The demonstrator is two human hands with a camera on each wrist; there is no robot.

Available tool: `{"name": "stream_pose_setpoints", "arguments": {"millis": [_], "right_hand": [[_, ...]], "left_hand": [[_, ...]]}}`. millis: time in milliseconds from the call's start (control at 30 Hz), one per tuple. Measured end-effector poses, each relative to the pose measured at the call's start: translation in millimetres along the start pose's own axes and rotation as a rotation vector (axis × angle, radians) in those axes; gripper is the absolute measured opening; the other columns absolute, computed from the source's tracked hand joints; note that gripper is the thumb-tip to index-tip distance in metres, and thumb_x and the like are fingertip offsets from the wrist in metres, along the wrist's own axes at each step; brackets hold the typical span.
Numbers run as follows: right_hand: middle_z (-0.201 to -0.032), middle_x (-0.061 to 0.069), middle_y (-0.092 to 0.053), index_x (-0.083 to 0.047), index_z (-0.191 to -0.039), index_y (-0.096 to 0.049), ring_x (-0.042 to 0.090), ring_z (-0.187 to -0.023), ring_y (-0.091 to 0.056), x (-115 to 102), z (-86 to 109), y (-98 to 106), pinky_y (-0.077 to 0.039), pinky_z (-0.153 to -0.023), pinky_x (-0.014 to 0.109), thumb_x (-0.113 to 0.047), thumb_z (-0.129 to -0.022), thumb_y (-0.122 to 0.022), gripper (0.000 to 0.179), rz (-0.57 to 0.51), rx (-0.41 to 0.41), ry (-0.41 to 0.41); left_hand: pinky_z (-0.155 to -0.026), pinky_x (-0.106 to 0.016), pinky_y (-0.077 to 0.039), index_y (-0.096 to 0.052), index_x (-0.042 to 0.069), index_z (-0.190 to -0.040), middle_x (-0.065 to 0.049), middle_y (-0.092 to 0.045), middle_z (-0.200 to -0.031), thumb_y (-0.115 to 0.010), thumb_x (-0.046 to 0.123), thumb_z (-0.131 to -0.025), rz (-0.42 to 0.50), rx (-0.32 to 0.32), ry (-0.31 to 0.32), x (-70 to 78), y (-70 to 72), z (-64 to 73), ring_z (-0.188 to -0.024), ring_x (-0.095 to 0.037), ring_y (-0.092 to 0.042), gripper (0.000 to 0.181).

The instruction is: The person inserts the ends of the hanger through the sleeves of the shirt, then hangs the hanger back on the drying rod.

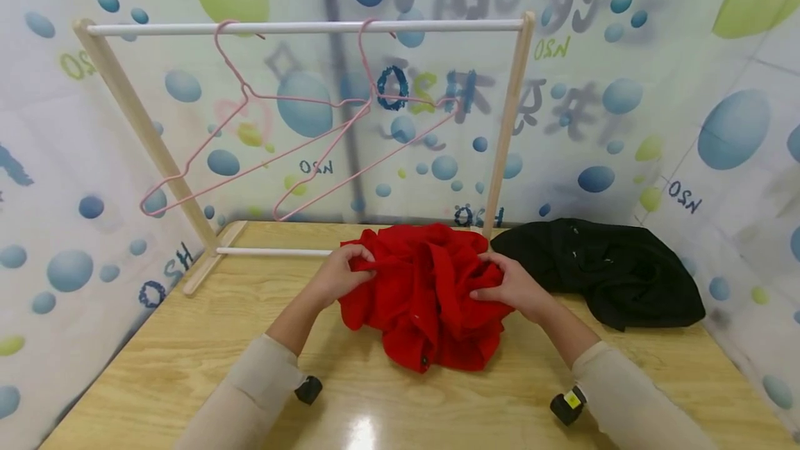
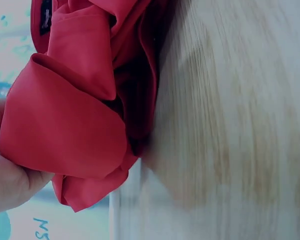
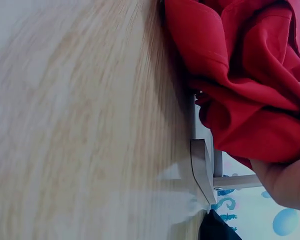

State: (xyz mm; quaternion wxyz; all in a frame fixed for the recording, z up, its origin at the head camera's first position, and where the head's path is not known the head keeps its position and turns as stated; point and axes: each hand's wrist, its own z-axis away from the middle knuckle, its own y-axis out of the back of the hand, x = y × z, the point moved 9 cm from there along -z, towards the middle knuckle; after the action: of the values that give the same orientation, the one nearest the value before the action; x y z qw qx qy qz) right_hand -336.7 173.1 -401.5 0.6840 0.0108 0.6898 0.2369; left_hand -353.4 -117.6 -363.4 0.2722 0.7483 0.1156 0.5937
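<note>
A bunched-up red garment with a dark button near its front edge lies heaped on the wooden table. At its left side my left hand pinches a fold between thumb and fingers. In the left wrist view the cloth drapes over most of that hand, and a dark label shows inside. My right hand grips the garment's right side, thumb on the near face. The right wrist view has the red cloth hiding most of those fingers.
Behind the garment stands a clothes rack with wooden posts and a white top bar. Two pink hangers, a left one and a right one, hang from it. A crumpled black garment lies at the right.
</note>
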Motion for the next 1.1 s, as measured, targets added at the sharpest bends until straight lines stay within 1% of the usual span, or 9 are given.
{"name": "stream_pose_setpoints", "arguments": {"millis": [200, 400, 500, 600, 767, 867, 933, 1000, 1100], "right_hand": [[-0.131, 0.02, -0.052, -0.003, -0.136, -0.045, 0.035, -0.113, -0.053, 6.7, -3.4, 1.1, -0.052, -0.09, 0.043, -0.012, -0.081, -0.078, 0.064, 0.075, 0.026, -0.031], [-0.128, 0.02, -0.054, -0.002, -0.135, -0.047, 0.033, -0.111, -0.053, 7.3, -2.8, 1.3, -0.051, -0.092, 0.044, -0.012, -0.079, -0.08, 0.066, 0.126, 0.037, -0.036], [-0.128, 0.02, -0.053, 0.0, -0.136, -0.046, 0.033, -0.111, -0.053, 6.3, -2.7, 1.0, -0.05, -0.093, 0.044, -0.012, -0.079, -0.08, 0.068, 0.138, 0.032, -0.028], [-0.13, 0.02, -0.053, -0.001, -0.138, -0.044, 0.034, -0.112, -0.053, 6.4, -3.1, 1.0, -0.051, -0.092, 0.044, -0.013, -0.079, -0.08, 0.07, 0.145, 0.023, -0.027], [-0.135, 0.021, -0.049, -0.003, -0.145, -0.038, 0.036, -0.116, -0.049, 5.5, -2.0, 0.0, -0.051, -0.092, 0.046, -0.015, -0.08, -0.08, 0.078, 0.147, -0.009, -0.013], [-0.139, 0.021, -0.046, -0.006, -0.148, -0.035, 0.038, -0.12, -0.047, 4.2, 0.3, 0.5, -0.05, -0.093, 0.046, -0.016, -0.079, -0.08, 0.083, 0.141, -0.014, -0.013], [-0.141, 0.022, -0.044, -0.007, -0.149, -0.033, 0.039, -0.121, -0.045, 2.6, 2.2, 1.6, -0.05, -0.092, 0.047, -0.018, -0.08, -0.08, 0.085, 0.147, -0.013, -0.013], [-0.143, 0.022, -0.042, -0.008, -0.149, -0.033, 0.041, -0.125, -0.043, 0.5, 3.8, 4.8, -0.05, -0.092, 0.048, -0.021, -0.079, -0.081, 0.086, 0.168, 0.007, -0.022], [-0.147, 0.024, -0.038, -0.007, -0.149, -0.033, 0.046, -0.13, -0.038, -5.3, 6.0, 10.7, -0.05, -0.092, 0.051, -0.025, -0.079, -0.081, 0.087, 0.216, 0.035, -0.015]], "left_hand": [[-0.083, -0.038, -0.045, -0.062, 0.005, -0.093, -0.006, -0.06, -0.096, -0.071, 0.002, -0.085, -0.027, 0.003, 0.015, -15.2, 3.8, -7.8, -0.098, -0.027, -0.053, 0.012], [-0.083, -0.036, -0.044, -0.061, 0.003, -0.09, -0.007, -0.06, -0.094, -0.071, -0.001, -0.084, -0.041, -0.045, 0.013, -28.0, 0.4, -11.7, -0.094, -0.026, -0.054, 0.012], [-0.081, -0.035, -0.045, -0.06, 0.001, -0.09, -0.008, -0.06, -0.093, -0.071, -0.002, -0.083, -0.036, -0.055, 0.007, -32.4, -1.3, -13.4, -0.092, -0.026, -0.054, 0.014], [-0.08, -0.034, -0.045, -0.06, 0.002, -0.092, -0.008, -0.06, -0.093, -0.072, -0.001, -0.082, -0.041, -0.052, 0.006, -35.3, -1.7, -14.5, -0.092, -0.025, -0.054, 0.016], [-0.083, -0.036, -0.045, -0.061, 0.003, -0.093, -0.007, -0.06, -0.095, -0.073, 0.0, -0.082, -0.053, -0.068, 0.016, -35.3, -1.1, -13.8, -0.095, -0.026, -0.055, 0.017], [-0.087, -0.04, -0.046, -0.061, 0.003, -0.095, -0.008, -0.061, -0.098, -0.074, 0.001, -0.081, -0.083, -0.077, 0.022, -32.3, 0.7, -12.2, -0.097, -0.028, -0.055, 0.019], [-0.089, -0.043, -0.046, -0.062, 0.003, -0.098, -0.009, -0.061, -0.101, -0.075, 0.004, -0.082, -0.126, -0.09, 0.023, -29.5, 2.3, -10.8, -0.099, -0.028, -0.056, 0.022], [-0.089, -0.044, -0.047, -0.062, 0.003, -0.102, -0.009, -0.062, -0.102, -0.076, 0.007, -0.082, -0.181, -0.103, 0.017, -26.0, 4.1, -9.4, -0.098, -0.029, -0.057, 0.025], [-0.089, -0.044, -0.048, -0.062, 0.003, -0.109, -0.009, -0.063, -0.104, -0.077, 0.012, -0.082, -0.258, -0.128, 0.0, -19.0, 6.2, -7.3, -0.097, -0.027, -0.058, 0.031]]}}
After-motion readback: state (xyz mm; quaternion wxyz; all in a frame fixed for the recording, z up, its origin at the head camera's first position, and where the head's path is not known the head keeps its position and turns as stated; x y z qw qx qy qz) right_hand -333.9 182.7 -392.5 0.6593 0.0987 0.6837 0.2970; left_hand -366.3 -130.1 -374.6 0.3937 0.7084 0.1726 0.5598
